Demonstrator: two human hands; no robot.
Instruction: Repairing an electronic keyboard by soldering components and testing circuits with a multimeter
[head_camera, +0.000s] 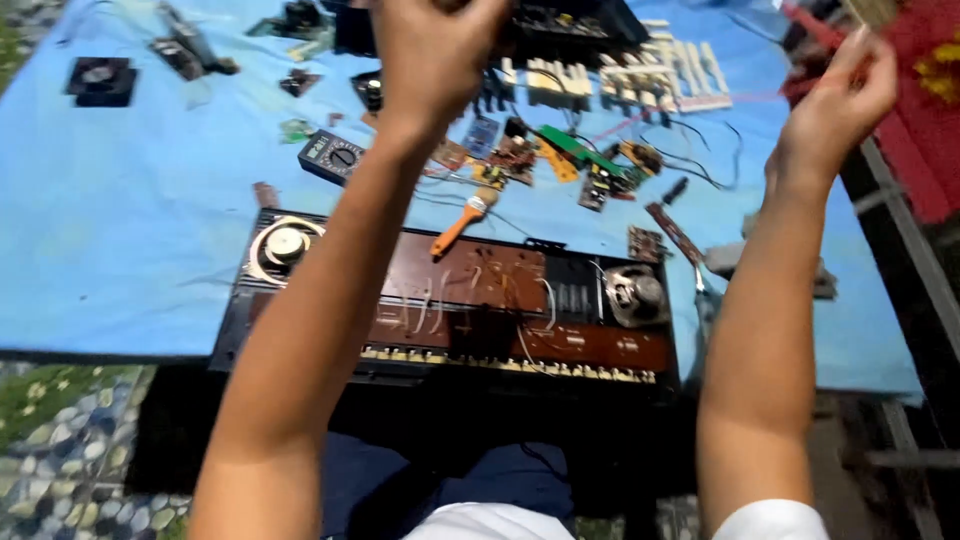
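left hand (435, 50): raised at top centre, grip cannot be told
right hand (835, 105): raised upper right, fingers loosely spread, nothing held
opened keyboard chassis (450, 300): laid centre frame on blue sheet (120, 250)

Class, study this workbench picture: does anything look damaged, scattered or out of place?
Yes. The keyboard chassis lies opened, its brown boards and speakers bare. Loose circuit boards, detached white keys and a paintbrush are strewn across the blue cloth.
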